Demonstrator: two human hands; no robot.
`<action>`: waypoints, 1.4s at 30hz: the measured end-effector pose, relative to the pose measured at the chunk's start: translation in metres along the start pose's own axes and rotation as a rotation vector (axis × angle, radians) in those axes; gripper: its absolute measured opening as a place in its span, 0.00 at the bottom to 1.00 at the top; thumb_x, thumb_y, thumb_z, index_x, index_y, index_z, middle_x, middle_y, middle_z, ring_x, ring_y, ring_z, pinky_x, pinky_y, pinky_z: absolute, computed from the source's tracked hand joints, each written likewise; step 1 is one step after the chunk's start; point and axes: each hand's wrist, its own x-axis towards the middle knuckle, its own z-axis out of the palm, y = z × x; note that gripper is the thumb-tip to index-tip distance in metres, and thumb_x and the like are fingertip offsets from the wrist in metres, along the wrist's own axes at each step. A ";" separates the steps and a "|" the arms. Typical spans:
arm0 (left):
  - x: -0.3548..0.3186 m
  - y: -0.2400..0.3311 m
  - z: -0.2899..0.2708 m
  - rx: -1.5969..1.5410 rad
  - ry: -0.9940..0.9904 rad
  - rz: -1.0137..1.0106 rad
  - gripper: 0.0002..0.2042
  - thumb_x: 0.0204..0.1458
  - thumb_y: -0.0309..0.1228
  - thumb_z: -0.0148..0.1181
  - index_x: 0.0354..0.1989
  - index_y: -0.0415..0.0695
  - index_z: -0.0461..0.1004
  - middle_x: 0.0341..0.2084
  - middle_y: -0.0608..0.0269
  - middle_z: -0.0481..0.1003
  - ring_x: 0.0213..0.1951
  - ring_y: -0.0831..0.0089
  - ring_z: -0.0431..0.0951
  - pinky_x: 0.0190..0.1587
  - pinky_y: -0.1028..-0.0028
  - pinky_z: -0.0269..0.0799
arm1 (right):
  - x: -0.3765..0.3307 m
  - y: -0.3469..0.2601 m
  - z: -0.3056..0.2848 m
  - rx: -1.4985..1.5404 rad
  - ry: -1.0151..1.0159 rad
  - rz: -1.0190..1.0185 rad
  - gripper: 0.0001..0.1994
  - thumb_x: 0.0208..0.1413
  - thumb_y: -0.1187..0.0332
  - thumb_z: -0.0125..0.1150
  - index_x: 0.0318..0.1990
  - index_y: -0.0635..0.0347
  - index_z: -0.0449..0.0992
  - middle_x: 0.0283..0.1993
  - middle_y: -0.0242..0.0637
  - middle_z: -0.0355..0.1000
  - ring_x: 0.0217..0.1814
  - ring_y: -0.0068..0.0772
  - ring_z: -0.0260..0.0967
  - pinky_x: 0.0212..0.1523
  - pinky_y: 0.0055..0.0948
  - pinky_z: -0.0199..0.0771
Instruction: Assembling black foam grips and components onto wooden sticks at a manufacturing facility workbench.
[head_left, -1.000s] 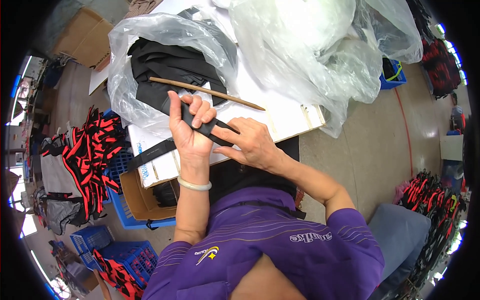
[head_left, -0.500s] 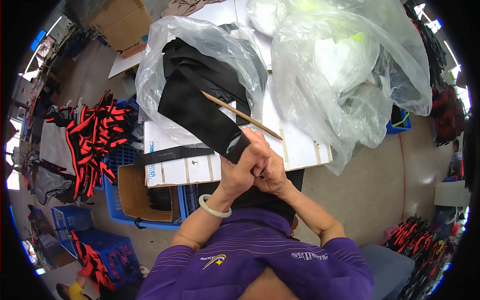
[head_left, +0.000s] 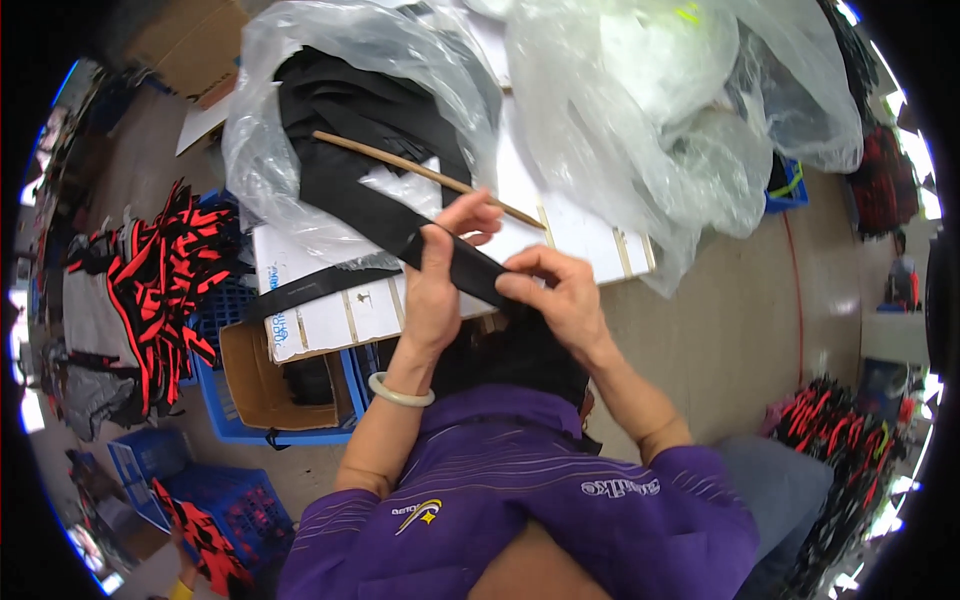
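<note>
A wide black fabric strip (head_left: pixel 375 216) runs out of a clear plastic bag (head_left: pixel 258 120) and slants down between my hands. My left hand (head_left: pixel 432 300), a pale bangle (head_left: pixel 400 391) on its wrist, holds the strip with the thumb in front and the fingers behind, their tips showing past its upper edge. My right hand (head_left: pixel 565 298) pinches the strip near its lower end between thumb and forefinger. Folded black fabric (head_left: pixel 370 95) fills the bag. A thin wooden stick (head_left: pixel 385 157) with a tapered end lies across the bag and the table, just beyond my left fingertips.
More clear plastic bags (head_left: pixel 640 150) cover the right of the white table (head_left: pixel 345 335). A narrow black strap (head_left: pixel 320 288) lies along its left front. Below stands a cardboard box (head_left: pixel 250 370) in a blue crate (head_left: pixel 215 405). Red-and-black pieces (head_left: pixel 165 280) are heaped at left.
My hands have moved apart, and the strip now stretches between them. The right hand has shifted up and right. The whole table appears shifted up and left in view.
</note>
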 end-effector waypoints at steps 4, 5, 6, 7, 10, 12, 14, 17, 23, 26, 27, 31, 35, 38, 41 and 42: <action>-0.027 0.006 -0.044 0.170 0.052 -0.147 0.20 0.60 0.41 0.47 0.49 0.35 0.70 0.37 0.54 0.74 0.42 0.71 0.74 0.49 0.71 0.68 | 0.024 0.010 -0.042 -0.502 0.316 -0.626 0.07 0.42 0.76 0.66 0.31 0.62 0.78 0.30 0.35 0.73 0.32 0.30 0.70 0.36 0.25 0.67; -0.039 0.006 -0.041 0.167 0.040 -0.165 0.20 0.60 0.41 0.47 0.49 0.35 0.70 0.37 0.54 0.74 0.42 0.71 0.74 0.49 0.71 0.68 | 0.027 0.020 -0.051 -0.647 0.352 -0.745 0.08 0.40 0.76 0.67 0.31 0.61 0.78 0.30 0.34 0.73 0.31 0.32 0.69 0.36 0.27 0.67; -0.050 0.008 -0.034 0.432 -0.050 -0.178 0.18 0.56 0.36 0.53 0.48 0.35 0.70 0.39 0.53 0.74 0.45 0.67 0.73 0.50 0.69 0.67 | 0.027 0.031 -0.058 -0.760 0.274 -0.824 0.08 0.39 0.76 0.66 0.31 0.60 0.78 0.31 0.33 0.72 0.32 0.33 0.69 0.35 0.29 0.67; -0.058 0.006 -0.028 0.699 -0.137 -0.185 0.16 0.52 0.31 0.58 0.48 0.35 0.71 0.41 0.52 0.73 0.47 0.64 0.73 0.52 0.66 0.66 | 0.025 0.047 -0.060 -0.864 0.185 -0.903 0.09 0.38 0.75 0.66 0.31 0.58 0.78 0.32 0.33 0.71 0.33 0.34 0.69 0.35 0.31 0.66; -0.055 -0.026 -0.009 1.083 -0.488 0.237 0.31 0.41 0.27 0.67 0.56 0.38 0.64 0.58 0.52 0.60 0.64 0.50 0.54 0.62 0.59 0.54 | 0.003 0.100 -0.059 -1.010 0.051 -0.795 0.12 0.40 0.70 0.65 0.37 0.53 0.77 0.41 0.31 0.71 0.43 0.33 0.67 0.43 0.35 0.63; -0.056 -0.053 -0.017 1.278 -0.552 0.184 0.38 0.39 0.28 0.67 0.62 0.40 0.56 0.62 0.50 0.53 0.65 0.50 0.49 0.65 0.56 0.46 | -0.012 0.107 -0.060 -1.010 0.050 -0.730 0.13 0.41 0.68 0.65 0.38 0.52 0.77 0.43 0.30 0.71 0.46 0.33 0.67 0.47 0.36 0.63; -0.059 -0.063 -0.021 1.408 -0.587 0.195 0.39 0.38 0.28 0.67 0.62 0.40 0.56 0.63 0.49 0.53 0.65 0.50 0.49 0.65 0.54 0.46 | -0.023 0.104 -0.068 -1.064 0.100 -0.618 0.17 0.43 0.65 0.66 0.44 0.49 0.77 0.49 0.29 0.70 0.53 0.33 0.64 0.54 0.38 0.59; -0.059 -0.067 -0.015 1.400 -0.615 0.213 0.39 0.38 0.28 0.67 0.62 0.40 0.56 0.62 0.49 0.53 0.65 0.50 0.50 0.64 0.54 0.47 | -0.036 0.108 -0.084 -1.124 0.109 -0.565 0.19 0.43 0.62 0.66 0.46 0.46 0.76 0.53 0.28 0.69 0.57 0.32 0.61 0.58 0.39 0.55; -0.060 -0.082 -0.003 1.444 -0.484 0.271 0.32 0.40 0.26 0.65 0.58 0.48 0.64 0.58 0.54 0.60 0.61 0.53 0.56 0.62 0.55 0.50 | -0.049 0.121 -0.080 -1.140 0.153 -0.524 0.20 0.46 0.61 0.65 0.50 0.43 0.74 0.55 0.24 0.67 0.58 0.30 0.60 0.60 0.39 0.52; -0.062 -0.087 0.005 1.464 -0.380 0.272 0.24 0.43 0.23 0.60 0.53 0.45 0.69 0.56 0.51 0.62 0.62 0.51 0.56 0.62 0.53 0.49 | -0.052 0.122 -0.079 -1.143 0.171 -0.524 0.21 0.46 0.63 0.64 0.51 0.41 0.74 0.56 0.23 0.66 0.58 0.29 0.59 0.60 0.39 0.51; -0.062 -0.089 0.007 1.466 -0.383 0.272 0.24 0.43 0.23 0.60 0.53 0.45 0.69 0.56 0.51 0.62 0.62 0.51 0.56 0.62 0.53 0.49 | -0.052 0.123 -0.079 -1.141 0.173 -0.522 0.21 0.46 0.63 0.64 0.51 0.41 0.74 0.56 0.23 0.66 0.58 0.29 0.59 0.60 0.39 0.51; -0.062 -0.104 0.010 1.423 -0.367 0.357 0.25 0.42 0.21 0.61 0.52 0.39 0.66 0.59 0.50 0.60 0.63 0.52 0.56 0.63 0.53 0.48 | -0.054 0.123 -0.078 -1.149 0.183 -0.540 0.21 0.47 0.64 0.63 0.51 0.38 0.73 0.57 0.21 0.66 0.58 0.28 0.59 0.61 0.39 0.49; -0.062 -0.113 0.005 1.489 -0.379 0.440 0.30 0.41 0.21 0.60 0.57 0.41 0.62 0.60 0.51 0.59 0.64 0.55 0.56 0.64 0.54 0.48 | -0.057 0.128 -0.080 -1.187 0.197 -0.545 0.20 0.49 0.65 0.60 0.52 0.38 0.73 0.57 0.19 0.66 0.58 0.26 0.60 0.61 0.39 0.48; -0.064 -0.110 0.006 1.583 -0.452 0.398 0.33 0.40 0.22 0.61 0.61 0.45 0.60 0.62 0.53 0.56 0.65 0.56 0.53 0.64 0.55 0.48 | -0.056 0.132 -0.081 -1.162 0.241 -0.572 0.18 0.49 0.65 0.60 0.50 0.38 0.74 0.56 0.18 0.67 0.57 0.26 0.60 0.61 0.38 0.48; -0.067 -0.108 0.011 1.606 -0.447 0.362 0.36 0.40 0.22 0.62 0.63 0.48 0.58 0.63 0.54 0.54 0.66 0.57 0.50 0.64 0.55 0.47 | -0.054 0.132 -0.082 -1.135 0.280 -0.589 0.17 0.48 0.66 0.61 0.48 0.40 0.75 0.54 0.18 0.69 0.57 0.26 0.61 0.60 0.38 0.49; -0.067 -0.108 0.011 1.604 -0.458 0.366 0.33 0.43 0.23 0.59 0.62 0.47 0.58 0.63 0.52 0.55 0.66 0.55 0.51 0.64 0.54 0.46 | -0.054 0.133 -0.081 -1.135 0.278 -0.588 0.17 0.48 0.66 0.61 0.48 0.40 0.75 0.54 0.18 0.69 0.57 0.26 0.61 0.60 0.38 0.49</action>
